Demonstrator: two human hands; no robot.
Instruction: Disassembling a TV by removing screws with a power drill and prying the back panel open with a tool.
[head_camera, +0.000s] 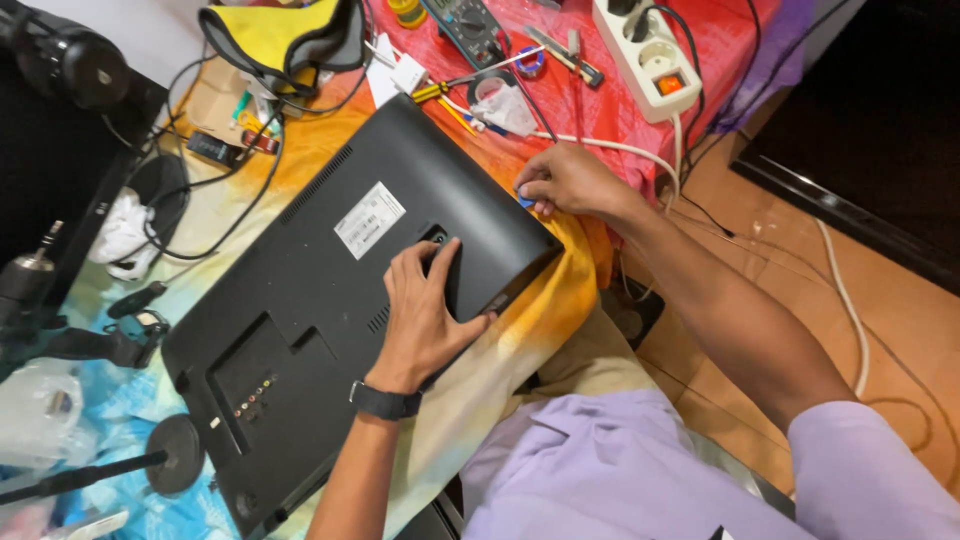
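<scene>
- Two hands of yours are on the black monitor (330, 300), which lies face down on the bench (250, 190), its back panel up.
- Your left hand (425, 310), wearing a dark wristband, lies flat and open on the back panel beside the white label (369, 220), gripping nothing.
- Your right hand (570, 180) sits at the monitor's far corner, fingertips pinched on a small blue piece (525, 200).
- Right of that, a white power strip (645, 55) rests on the red cloth (600, 100).

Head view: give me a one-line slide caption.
Left hand flat on a black monitor back; right hand pinches a small blue piece at its corner.
</scene>
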